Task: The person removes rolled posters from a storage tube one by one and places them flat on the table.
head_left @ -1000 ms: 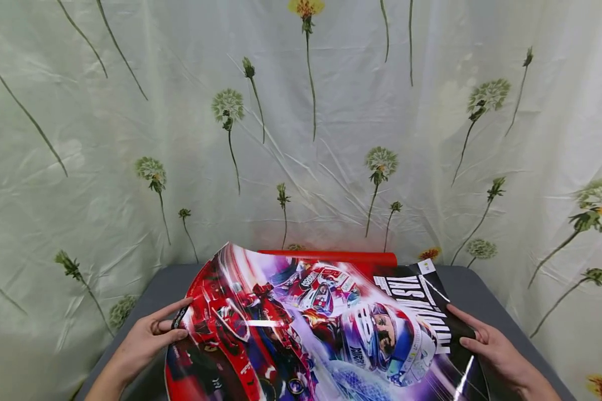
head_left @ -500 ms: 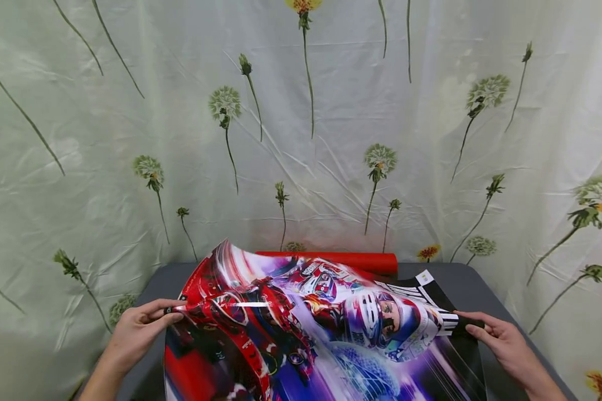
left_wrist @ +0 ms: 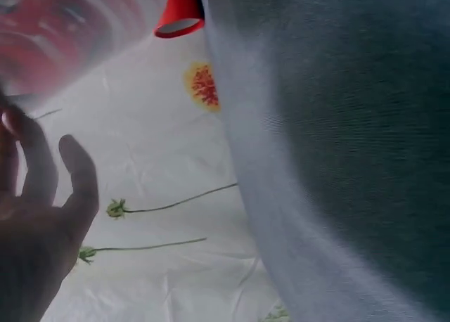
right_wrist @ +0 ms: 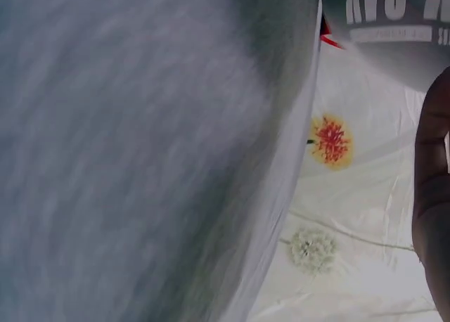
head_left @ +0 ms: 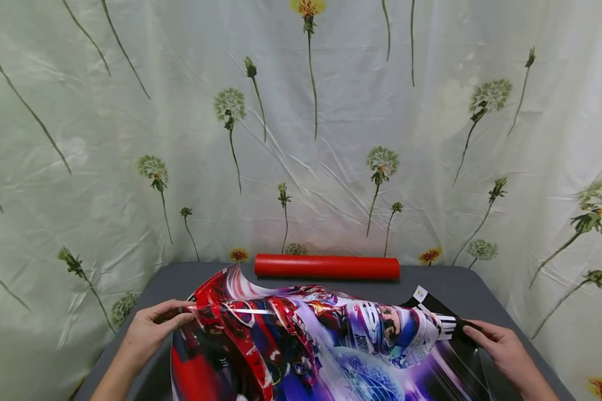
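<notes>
A large glossy poster (head_left: 306,351) with racing drivers in red, purple and black spans the lower middle of the head view. My left hand (head_left: 153,331) pinches its left edge between thumb and fingers. On the opposite side, my right hand (head_left: 499,345) pinches the black right edge. The far part of the sheet sags and curls beyond the grips, with one corner raised at left. Blurred parts of the poster appear in the left wrist view (left_wrist: 63,34) and the right wrist view (right_wrist: 401,34). Its near end runs out of the head view.
A red roll (head_left: 326,267) lies crosswise at the back of the dark grey table (head_left: 180,273), beyond the poster. Behind the table hangs a pale curtain (head_left: 301,167) printed with dandelions.
The poster's far edge has come down and toward me, uncovering the whole red roll and some table. The sheet now bends more sharply between my hands. Both hands keep their hold.
</notes>
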Motion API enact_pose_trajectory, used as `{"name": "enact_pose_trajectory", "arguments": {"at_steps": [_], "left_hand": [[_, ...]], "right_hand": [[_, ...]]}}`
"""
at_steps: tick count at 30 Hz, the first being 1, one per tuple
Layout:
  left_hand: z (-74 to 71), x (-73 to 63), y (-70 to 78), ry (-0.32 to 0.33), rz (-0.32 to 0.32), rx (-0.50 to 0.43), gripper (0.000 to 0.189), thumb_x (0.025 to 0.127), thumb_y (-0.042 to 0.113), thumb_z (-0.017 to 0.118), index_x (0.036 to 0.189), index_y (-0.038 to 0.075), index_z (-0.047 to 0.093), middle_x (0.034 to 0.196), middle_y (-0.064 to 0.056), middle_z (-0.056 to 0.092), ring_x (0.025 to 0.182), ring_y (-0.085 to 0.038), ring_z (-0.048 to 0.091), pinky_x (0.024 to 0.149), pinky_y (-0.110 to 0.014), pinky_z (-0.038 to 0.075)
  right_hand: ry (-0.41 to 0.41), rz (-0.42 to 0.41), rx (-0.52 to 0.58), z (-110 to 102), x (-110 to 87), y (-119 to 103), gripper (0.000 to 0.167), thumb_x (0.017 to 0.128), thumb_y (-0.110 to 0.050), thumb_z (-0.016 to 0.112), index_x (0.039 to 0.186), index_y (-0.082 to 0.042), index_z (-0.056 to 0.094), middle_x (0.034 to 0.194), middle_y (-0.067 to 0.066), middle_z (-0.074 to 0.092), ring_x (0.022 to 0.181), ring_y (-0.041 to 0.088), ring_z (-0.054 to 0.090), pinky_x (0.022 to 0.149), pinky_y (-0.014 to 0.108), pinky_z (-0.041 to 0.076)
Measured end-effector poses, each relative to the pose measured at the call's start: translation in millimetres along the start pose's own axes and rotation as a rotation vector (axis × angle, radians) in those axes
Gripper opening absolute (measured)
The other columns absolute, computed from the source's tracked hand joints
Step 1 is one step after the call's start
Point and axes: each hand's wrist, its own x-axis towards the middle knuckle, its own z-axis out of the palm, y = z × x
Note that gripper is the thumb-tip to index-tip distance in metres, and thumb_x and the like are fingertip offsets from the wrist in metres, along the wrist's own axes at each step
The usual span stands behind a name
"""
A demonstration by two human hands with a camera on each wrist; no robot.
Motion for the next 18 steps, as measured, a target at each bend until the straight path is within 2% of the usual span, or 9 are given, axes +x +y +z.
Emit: {"name": "enact_pose_trajectory", "arguments": {"at_steps": [3, 5, 7, 10, 11, 13, 15, 17, 18], "left_hand": [[2.1, 3.7, -7.3, -0.113, -0.103, 0.106, 0.049, 0.094, 0.03, 0.081, 0.139, 0.013, 0.068, 0.081, 0.003, 0.063, 0.069, -0.011, 0.057, 0.066, -0.03, 0.048], [3.4, 7.3, -13.5, -0.207, -0.116, 0.147, 0.053, 0.094, 0.03, 0.081, 0.142, 0.013, 0.065, 0.077, 0.0, 0.056, 0.065, -0.011, 0.05, 0.063, -0.032, 0.044], [5.6, 10.2, -20.3, -0.285, -0.104, 0.192, 0.051, 0.094, 0.031, 0.081, 0.138, 0.01, 0.066, 0.073, 0.002, 0.052, 0.061, -0.008, 0.044, 0.06, -0.03, 0.041], [8.6, 12.4, -29.1, -0.367, -0.098, 0.263, 0.044, 0.093, 0.034, 0.082, 0.128, 0.01, 0.071, 0.067, 0.005, 0.045, 0.056, -0.005, 0.036, 0.055, -0.027, 0.037], [10.0, 13.0, -31.4, -0.388, -0.095, 0.288, 0.042, 0.093, 0.035, 0.082, 0.126, 0.011, 0.072, 0.065, 0.006, 0.044, 0.055, -0.005, 0.034, 0.054, -0.027, 0.036], [12.5, 13.7, -34.4, -0.434, -0.093, 0.343, 0.039, 0.093, 0.035, 0.081, 0.122, 0.011, 0.074, 0.062, 0.007, 0.043, 0.053, -0.005, 0.033, 0.053, -0.026, 0.035], [14.8, 14.3, -35.8, -0.472, -0.108, 0.384, 0.035, 0.095, 0.034, 0.08, 0.12, 0.011, 0.075, 0.061, 0.006, 0.046, 0.053, -0.007, 0.035, 0.052, -0.026, 0.034], [16.6, 15.9, -36.3, -0.495, -0.124, 0.414, 0.03, 0.096, 0.033, 0.079, 0.117, 0.012, 0.076, 0.06, 0.004, 0.051, 0.054, -0.01, 0.039, 0.052, -0.028, 0.035], [16.0, 18.8, -42.5, -0.51, -0.128, 0.418, 0.027, 0.096, 0.037, 0.078, 0.114, 0.016, 0.078, 0.06, 0.005, 0.055, 0.054, -0.01, 0.042, 0.052, -0.027, 0.037]], "right_hand": [[-0.119, 0.073, -0.07, -7.5, -0.8, 5.4, 0.037, 0.108, -0.024, 0.064, 0.136, -0.002, 0.071, 0.094, -0.026, 0.069, 0.087, -0.012, 0.059, 0.073, 0.02, 0.051], [-0.242, 0.091, -0.077, -12.8, 0.0, 11.4, 0.033, 0.107, -0.028, 0.064, 0.14, -0.029, 0.071, 0.082, -0.019, 0.062, 0.078, -0.008, 0.055, 0.067, 0.022, 0.048], [-0.352, 0.089, -0.055, -16.1, 1.6, 17.6, 0.036, 0.107, -0.028, 0.064, 0.133, -0.053, 0.067, 0.071, -0.012, 0.055, 0.066, -0.002, 0.051, 0.06, 0.025, 0.045], [-0.487, 0.047, 0.015, -15.8, 3.3, 26.8, 0.05, 0.106, -0.024, 0.066, 0.121, -0.071, 0.057, 0.063, -0.007, 0.057, 0.053, 0.003, 0.049, 0.05, 0.027, 0.045], [-0.516, 0.024, 0.028, -14.9, 3.7, 29.3, 0.052, 0.105, -0.022, 0.067, 0.123, -0.07, 0.057, 0.063, -0.007, 0.061, 0.052, 0.003, 0.05, 0.049, 0.028, 0.046], [-0.56, -0.018, 0.037, -13.1, 4.1, 31.6, 0.049, 0.104, -0.019, 0.067, 0.136, -0.056, 0.06, 0.063, -0.005, 0.066, 0.049, 0.001, 0.049, 0.046, 0.027, 0.046], [-0.589, -0.045, 0.026, -10.6, 4.7, 31.2, 0.046, 0.104, -0.018, 0.067, 0.148, -0.028, 0.062, 0.062, -0.005, 0.067, 0.048, 0.0, 0.048, 0.045, 0.028, 0.046], [-0.618, -0.037, 0.005, -8.1, 6.5, 28.9, 0.053, 0.104, -0.019, 0.068, 0.152, 0.0, 0.055, 0.061, -0.004, 0.066, 0.046, 0.001, 0.047, 0.045, 0.028, 0.046], [-0.63, -0.038, -0.01, -6.9, 7.6, 27.0, 0.061, 0.104, -0.02, 0.068, 0.151, 0.012, 0.049, 0.059, -0.006, 0.065, 0.045, 0.0, 0.047, 0.044, 0.027, 0.046]]}}
